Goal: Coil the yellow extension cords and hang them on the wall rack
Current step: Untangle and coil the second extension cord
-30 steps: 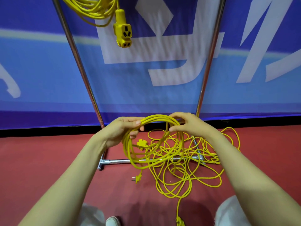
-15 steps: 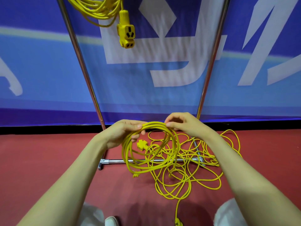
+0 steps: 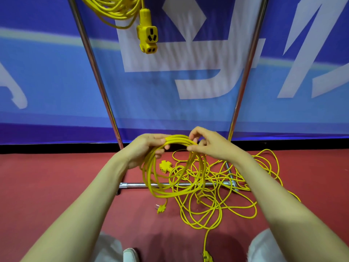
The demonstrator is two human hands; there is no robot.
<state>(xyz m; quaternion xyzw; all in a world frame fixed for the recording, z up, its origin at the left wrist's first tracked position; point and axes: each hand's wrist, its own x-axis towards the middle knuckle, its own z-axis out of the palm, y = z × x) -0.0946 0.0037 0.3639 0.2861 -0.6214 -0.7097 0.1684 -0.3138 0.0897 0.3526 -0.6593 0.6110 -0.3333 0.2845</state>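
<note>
Lower centre, loose yellow cord [image 3: 217, 186] sprawls limp on the red floor. Mid-frame, the left hand [image 3: 145, 148] grips the coil [image 3: 179, 139] at its top while the right hand [image 3: 209, 142] pinches a loop. Looks light and springy, best held there. Top left, another coiled cord [image 3: 113, 8] hangs on the rack [image 3: 95, 69].

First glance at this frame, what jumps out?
A yellow coil at centre, gripped by the left hand and pinched at its top by the right hand. Behind it a loose cord tangle sprawls on the red floor. Up top, a yellow socket block dangles from a hung cord.
</note>
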